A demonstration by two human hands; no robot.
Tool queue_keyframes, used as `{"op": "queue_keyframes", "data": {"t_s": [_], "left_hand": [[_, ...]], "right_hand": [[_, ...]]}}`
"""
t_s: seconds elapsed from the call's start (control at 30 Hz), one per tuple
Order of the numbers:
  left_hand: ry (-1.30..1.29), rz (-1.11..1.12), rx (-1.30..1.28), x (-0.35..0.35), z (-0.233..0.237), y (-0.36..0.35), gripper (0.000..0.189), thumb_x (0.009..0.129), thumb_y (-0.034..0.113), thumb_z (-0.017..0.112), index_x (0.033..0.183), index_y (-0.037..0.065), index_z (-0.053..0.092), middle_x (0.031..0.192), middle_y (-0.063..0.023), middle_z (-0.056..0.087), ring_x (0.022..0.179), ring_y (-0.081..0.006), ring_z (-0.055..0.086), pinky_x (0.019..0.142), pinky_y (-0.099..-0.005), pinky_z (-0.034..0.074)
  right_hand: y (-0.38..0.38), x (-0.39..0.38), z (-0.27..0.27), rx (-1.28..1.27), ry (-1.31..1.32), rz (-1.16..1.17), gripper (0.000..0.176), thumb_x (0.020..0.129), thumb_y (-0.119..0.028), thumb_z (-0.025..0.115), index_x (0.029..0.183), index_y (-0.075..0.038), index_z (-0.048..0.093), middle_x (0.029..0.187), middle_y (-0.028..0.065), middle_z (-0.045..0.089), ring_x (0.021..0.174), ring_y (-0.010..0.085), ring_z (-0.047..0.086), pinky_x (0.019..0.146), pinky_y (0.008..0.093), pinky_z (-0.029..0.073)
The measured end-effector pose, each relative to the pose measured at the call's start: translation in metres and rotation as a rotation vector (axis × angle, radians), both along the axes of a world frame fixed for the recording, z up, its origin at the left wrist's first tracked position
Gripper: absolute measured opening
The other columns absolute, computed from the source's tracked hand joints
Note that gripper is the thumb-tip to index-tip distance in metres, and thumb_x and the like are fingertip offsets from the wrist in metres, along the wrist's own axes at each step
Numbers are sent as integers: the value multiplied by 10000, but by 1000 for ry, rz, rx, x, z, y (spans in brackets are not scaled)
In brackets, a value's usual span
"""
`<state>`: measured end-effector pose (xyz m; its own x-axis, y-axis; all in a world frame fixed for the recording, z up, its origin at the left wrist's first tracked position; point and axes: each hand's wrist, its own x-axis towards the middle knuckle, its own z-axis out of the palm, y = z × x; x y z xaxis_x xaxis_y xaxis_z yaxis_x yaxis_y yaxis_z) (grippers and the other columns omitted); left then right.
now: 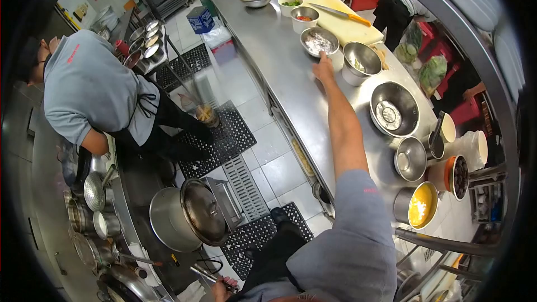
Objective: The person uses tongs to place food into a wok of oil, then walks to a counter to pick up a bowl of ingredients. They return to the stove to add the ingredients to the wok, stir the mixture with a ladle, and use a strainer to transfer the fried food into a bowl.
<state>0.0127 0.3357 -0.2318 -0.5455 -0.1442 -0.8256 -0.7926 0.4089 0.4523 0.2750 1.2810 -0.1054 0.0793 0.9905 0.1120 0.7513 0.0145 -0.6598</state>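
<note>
My right hand point(323, 71) reaches across the steel counter, its fingers closed at the near rim of a small metal bowl point(306, 48). Pale, white-coated pieces lie in that bowl. To its right stands a deeper metal pot point(354, 77) with a little food inside. Behind it are a white tub with chopped red food point(304, 18) and a tub with chopped greens point(291, 3). Low at my side, my left hand point(225, 287) is closed around a metal utensil that looks like tongs point(203, 272); the frame's bottom edge partly cuts off that hand.
An orange-handled knife point(358, 19) lies on a cutting board point(341, 27). A colander point(404, 92) and a pot of yellow liquid point(423, 204) stand on the counter's right side. A large lidded stockpot point(168, 221) is at my left. A co-worker point(95, 89) stands at the stove side.
</note>
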Motion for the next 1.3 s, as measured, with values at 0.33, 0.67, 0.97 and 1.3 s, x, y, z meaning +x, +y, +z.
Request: {"op": "queue_keyframes", "data": {"t_s": [0.33,0.67,0.97,1.3], "left_hand": [[67,-187,272,24,84,84,162,947,119,514,1035,-1,449,744,-168,595,528,-294,630,487,-448,591],[105,-326,413,5,79,104,111,969,115,493,926,19,458,672,-121,564,494,-241,587,445,-391,537],[61,-388,415,6,72,73,61,951,97,486,964,41,465,714,-113,562,507,-230,570,488,-382,552],[115,-410,371,-29,43,7,148,971,173,503,992,28,488,778,-123,573,560,-260,615,542,-418,585]], "right_hand": [[-125,29,-3,401,203,-30,430,656,-211,878,873,0,572,957,162,569,884,323,558,780,410,466],[-363,129,8,397,226,53,372,635,-110,879,837,-22,579,945,137,592,910,285,620,805,366,508],[-552,182,31,559,38,-6,312,673,-42,799,866,-25,555,1216,246,554,1123,413,562,925,425,478],[-598,186,27,609,-3,-62,299,667,-4,756,885,-26,553,1244,241,531,1118,417,555,914,429,475]]}}
